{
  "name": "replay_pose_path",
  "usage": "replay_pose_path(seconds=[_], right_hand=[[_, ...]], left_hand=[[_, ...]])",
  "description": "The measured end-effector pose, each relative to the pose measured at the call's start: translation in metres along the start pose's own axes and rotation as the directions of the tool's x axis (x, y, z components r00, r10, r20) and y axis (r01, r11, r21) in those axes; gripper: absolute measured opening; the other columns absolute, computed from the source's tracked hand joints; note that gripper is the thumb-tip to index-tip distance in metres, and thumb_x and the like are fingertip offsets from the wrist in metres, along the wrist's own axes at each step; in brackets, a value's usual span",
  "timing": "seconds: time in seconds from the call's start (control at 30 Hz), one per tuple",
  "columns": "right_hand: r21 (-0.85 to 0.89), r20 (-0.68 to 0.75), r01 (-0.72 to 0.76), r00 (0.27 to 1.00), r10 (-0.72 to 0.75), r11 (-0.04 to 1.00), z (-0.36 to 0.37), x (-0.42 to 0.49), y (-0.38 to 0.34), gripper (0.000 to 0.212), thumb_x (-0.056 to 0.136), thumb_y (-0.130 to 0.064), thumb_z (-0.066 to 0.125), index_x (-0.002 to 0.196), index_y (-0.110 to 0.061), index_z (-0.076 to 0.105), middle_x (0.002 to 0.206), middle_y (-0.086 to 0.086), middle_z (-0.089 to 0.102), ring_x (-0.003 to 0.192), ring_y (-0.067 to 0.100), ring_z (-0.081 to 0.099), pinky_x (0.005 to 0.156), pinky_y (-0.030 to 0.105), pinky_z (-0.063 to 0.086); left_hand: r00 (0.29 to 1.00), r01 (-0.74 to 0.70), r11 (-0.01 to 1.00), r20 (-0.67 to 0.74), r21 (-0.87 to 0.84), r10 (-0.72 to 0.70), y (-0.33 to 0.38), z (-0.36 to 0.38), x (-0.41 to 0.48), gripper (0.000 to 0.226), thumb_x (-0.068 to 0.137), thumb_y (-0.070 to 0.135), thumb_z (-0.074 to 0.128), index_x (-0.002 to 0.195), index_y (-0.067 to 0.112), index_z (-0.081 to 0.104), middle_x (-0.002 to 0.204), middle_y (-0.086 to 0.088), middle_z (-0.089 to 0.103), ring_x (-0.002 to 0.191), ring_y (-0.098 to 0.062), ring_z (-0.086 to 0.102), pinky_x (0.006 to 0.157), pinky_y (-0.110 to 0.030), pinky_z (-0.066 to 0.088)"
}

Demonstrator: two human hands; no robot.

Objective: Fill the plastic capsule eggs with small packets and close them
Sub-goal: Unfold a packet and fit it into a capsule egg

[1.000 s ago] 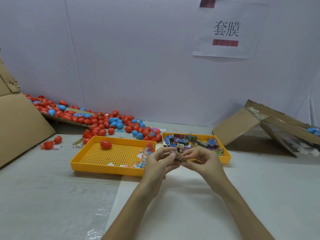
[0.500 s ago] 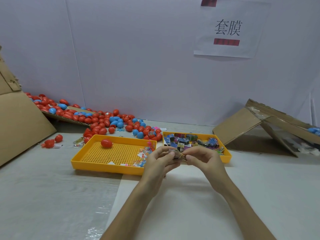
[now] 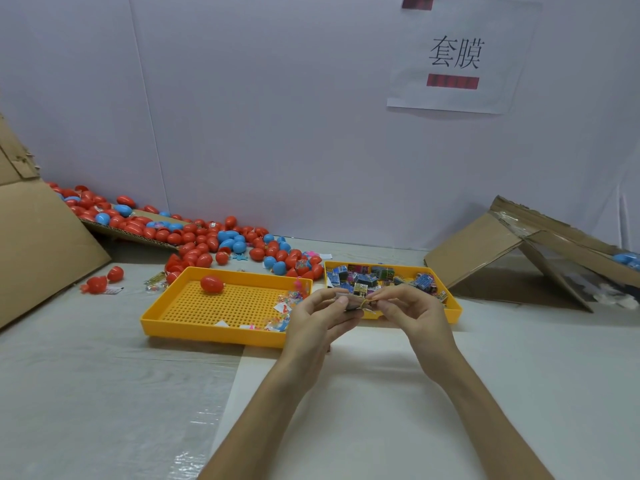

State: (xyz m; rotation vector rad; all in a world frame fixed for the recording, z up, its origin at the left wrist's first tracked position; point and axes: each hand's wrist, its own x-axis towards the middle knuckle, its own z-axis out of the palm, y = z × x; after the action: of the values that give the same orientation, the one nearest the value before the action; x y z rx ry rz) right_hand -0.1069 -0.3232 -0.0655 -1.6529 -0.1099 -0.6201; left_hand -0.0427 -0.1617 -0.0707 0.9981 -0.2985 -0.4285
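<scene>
Left hand [image 3: 317, 318] and right hand [image 3: 414, 315] pinch a small packet [image 3: 354, 303], lying crosswise

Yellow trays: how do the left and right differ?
The left tray holds one red egg and a few clear packets at its right end; the right tray is piled with small printed packets. The left tray's perforated floor shows; the right tray's is covered. Both are yellow.
</scene>
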Motion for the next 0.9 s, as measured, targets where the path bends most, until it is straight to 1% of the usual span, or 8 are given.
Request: replay_pose_path(seconds=[0.23, 0.43, 0.53, 0.63, 0.7, 0.77, 0.83, 0.9], right_hand=[[0.054, -0.022, -0.019, 1.000, 0.020, 0.998, -0.006, 0.001, 0.000, 0.009, 0.083, -0.023, 0.067, 0.084, -0.027, 0.076, 0.105, 0.005, 0.075, 0.101, 0.018, 0.069, 0.075, 0.025, 0.055], [0.218, -0.003, -0.066, 0.998, 0.069, 0.974, -0.010, 0.003, 0.000, 0.013, 0.083, -0.014, 0.064, 0.078, -0.021, 0.073, 0.101, 0.004, 0.073, 0.095, 0.014, 0.068, 0.072, 0.021, 0.054], [0.358, -0.036, -0.080, 0.994, 0.100, 0.930, -0.014, 0.005, -0.001, 0.019, 0.086, -0.011, 0.059, 0.076, -0.022, 0.071, 0.098, 0.002, 0.071, 0.090, 0.012, 0.066, 0.069, 0.021, 0.053], [0.560, -0.129, -0.055, 0.980, 0.154, 0.826, -0.030, 0.008, -0.003, 0.016, 0.089, -0.013, 0.055, 0.081, -0.020, 0.067, 0.094, 0.002, 0.068, 0.079, 0.011, 0.062, 0.066, 0.021, 0.053], [0.572, -0.227, -0.060, 0.947, 0.228, 0.818, -0.038, 0.010, -0.002, 0.012, 0.091, -0.012, 0.056, 0.086, -0.018, 0.066, 0.086, 0.001, 0.065, 0.074, 0.011, 0.058, 0.062, 0.020, 0.053], [0.523, -0.300, -0.097, 0.909, 0.289, 0.847, -0.037, 0.012, 0.003, 0.015, 0.095, -0.008, 0.055, 0.089, -0.016, 0.065, 0.077, 0.000, 0.062, 0.070, 0.011, 0.055, 0.058, 0.018, 0.052], [0.457, -0.310, -0.141, 0.900, 0.306, 0.878, -0.032, 0.013, 0.008, 0.016, 0.097, -0.004, 0.055, 0.091, -0.015, 0.066, 0.074, -0.001, 0.062, 0.067, 0.010, 0.056, 0.057, 0.018, 0.051], [0.396, -0.298, -0.178, 0.903, 0.309, 0.901, -0.027, 0.013, 0.010, 0.017, 0.095, -0.002, 0.057, 0.092, -0.015, 0.068, 0.073, -0.004, 0.065, 0.063, 0.008, 0.059, 0.057, 0.018, 0.050]], left_hand=[[1.000, -0.009, 1.000, 0.011, -0.007, 0.010, 0.000, 0.003, -0.001, 0.015, 0.096, 0.008, 0.064, 0.109, 0.001, 0.068, 0.100, -0.016, 0.076, 0.098, -0.032, 0.074, 0.078, -0.029, 0.060], [0.999, -0.053, 0.999, -0.008, -0.005, 0.053, -0.001, 0.006, -0.002, 0.012, 0.096, 0.006, 0.064, 0.107, 0.003, 0.069, 0.099, -0.015, 0.077, 0.094, -0.030, 0.075, 0.077, -0.028, 0.060], [0.996, -0.068, 0.998, -0.061, -0.016, 0.067, 0.000, 0.005, -0.002, 0.012, 0.096, 0.004, 0.063, 0.108, 0.003, 0.067, 0.100, -0.016, 0.076, 0.092, -0.029, 0.076, 0.076, -0.028, 0.061], [0.983, -0.109, 0.990, -0.159, -0.084, 0.095, 0.004, -0.003, 0.001, 0.010, 0.098, 0.000, 0.059, 0.104, 0.004, 0.066, 0.098, -0.015, 0.076, 0.088, -0.027, 0.076, 0.075, -0.028, 0.061], [0.972, -0.186, 0.982, -0.142, 0.029, 0.189, 0.005, -0.005, 0.002, 0.012, 0.097, -0.002, 0.060, 0.104, 0.004, 0.067, 0.097, -0.014, 0.076, 0.089, -0.026, 0.076, 0.076, -0.028, 0.061], [0.970, -0.221, 0.949, -0.049, 0.223, 0.238, 0.000, 0.000, -0.001, 0.016, 0.094, -0.005, 0.062, 0.102, 0.007, 0.068, 0.101, -0.016, 0.074, 0.089, -0.025, 0.076, 0.077, -0.027, 0.060], [0.983, -0.181, 0.911, 0.029, 0.371, 0.183, -0.009, 0.007, -0.003, 0.021, 0.092, -0.005, 0.066, 0.099, 0.014, 0.070, 0.104, -0.012, 0.073, 0.089, -0.022, 0.076, 0.077, -0.026, 0.060], [0.990, -0.139, 0.848, 0.068, 0.511, 0.121, -0.014, 0.009, -0.004, 0.023, 0.088, 0.000, 0.071, 0.097, 0.021, 0.071, 0.105, 0.001, 0.071, 0.093, -0.018, 0.074, 0.079, -0.025, 0.060]])
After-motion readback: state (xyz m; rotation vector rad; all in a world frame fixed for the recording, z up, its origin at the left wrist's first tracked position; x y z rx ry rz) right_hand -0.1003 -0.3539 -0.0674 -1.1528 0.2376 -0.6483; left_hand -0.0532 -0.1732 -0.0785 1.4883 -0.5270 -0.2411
